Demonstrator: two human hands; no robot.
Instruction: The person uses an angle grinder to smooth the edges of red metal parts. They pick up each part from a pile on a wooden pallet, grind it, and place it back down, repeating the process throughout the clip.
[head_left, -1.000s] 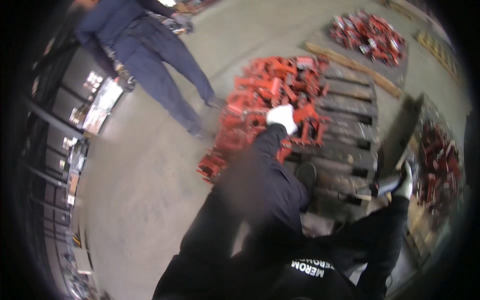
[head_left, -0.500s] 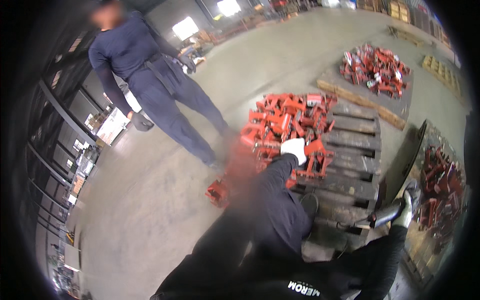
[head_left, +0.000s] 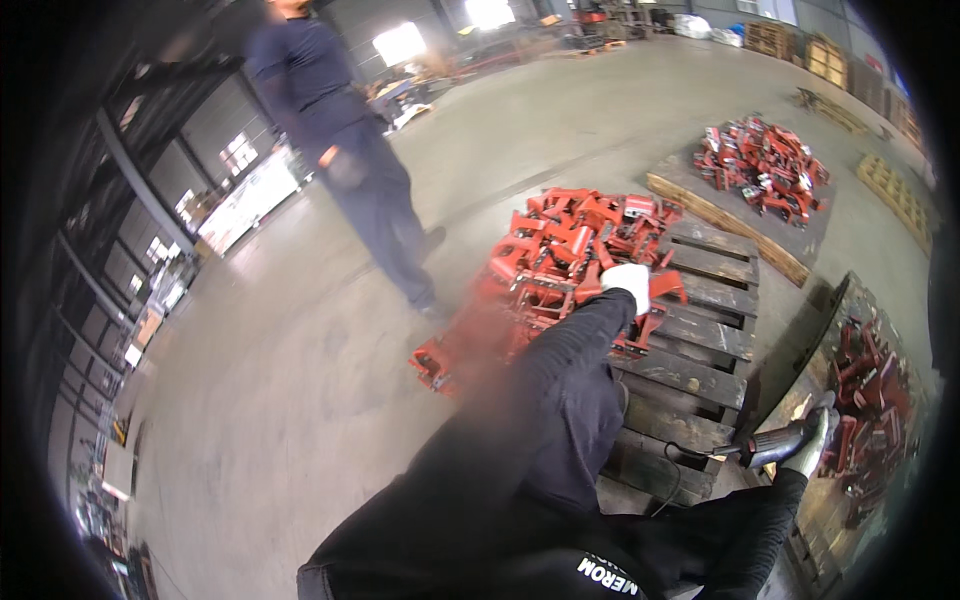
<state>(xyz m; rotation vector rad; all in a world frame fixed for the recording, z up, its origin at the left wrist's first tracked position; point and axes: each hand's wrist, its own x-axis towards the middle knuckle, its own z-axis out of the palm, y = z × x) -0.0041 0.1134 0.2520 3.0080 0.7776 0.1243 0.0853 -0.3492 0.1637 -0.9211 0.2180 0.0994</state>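
Note:
My left hand, in a white glove, is closed on a red metal bracket at the right edge of a heap of similar red brackets. Its fingers are partly hidden from me. Off to the right, my gloved right hand grips a dark corded power tool, which looks like an angle grinder. A black cord trails from the tool's left end over the slats. The far end of the tool is close to a second pile of darker red parts.
The heap lies on a slatted wooden pallet. Another pallet bears the darker parts at right. Farther back, more red brackets lie on a board with a timber edge. A person in dark clothes stands beyond the heap.
My left hand has moved a little right with the red bracket. My right hand still holds the tool, slightly lower in view. The other person has changed stance and appears farther right.

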